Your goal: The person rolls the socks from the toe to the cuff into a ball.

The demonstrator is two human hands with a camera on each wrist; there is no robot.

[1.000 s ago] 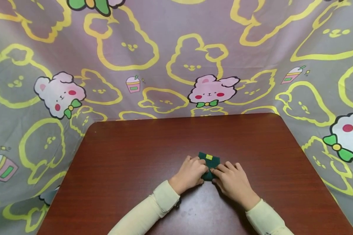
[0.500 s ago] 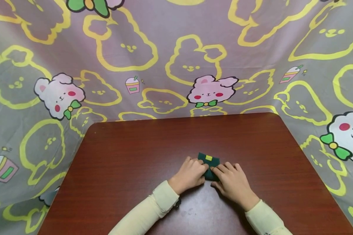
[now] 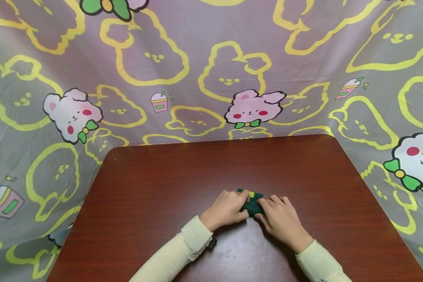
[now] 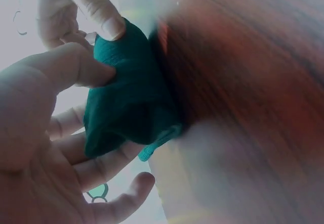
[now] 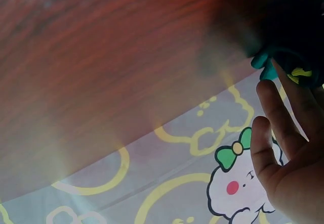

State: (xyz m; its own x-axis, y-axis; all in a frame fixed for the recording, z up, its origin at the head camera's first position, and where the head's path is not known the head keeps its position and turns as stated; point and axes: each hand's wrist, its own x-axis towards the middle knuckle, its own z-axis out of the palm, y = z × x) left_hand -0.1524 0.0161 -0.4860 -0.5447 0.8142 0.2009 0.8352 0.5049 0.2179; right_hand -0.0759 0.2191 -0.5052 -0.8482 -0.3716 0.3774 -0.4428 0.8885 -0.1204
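A dark green cloth (image 3: 253,206), folded into a thick roll with a bright yellow patch, lies near the middle of the table. My left hand (image 3: 227,207) grips its left side; the left wrist view shows the thumb against the green cloth (image 4: 134,82) and fingers behind it. On the right side my right hand (image 3: 280,219) holds the cloth, its thumb pressing the near edge. In the right wrist view, part of the right hand (image 5: 298,168) shows beside the shadowed green cloth (image 5: 268,68); its grip is partly hidden there.
A reddish-brown wooden table (image 3: 155,180) with rounded far corners spreads around both hands. Patterned curtain fabric (image 3: 194,47) with bear and rabbit drawings hangs behind it and on both sides. A small black item (image 3: 212,243) shows at the left cuff.
The cloth's far edge with the yellow patch has been rolled toward me, so less of it shows. My left fingers have shifted up over that edge; my right hand stays nearly in place.
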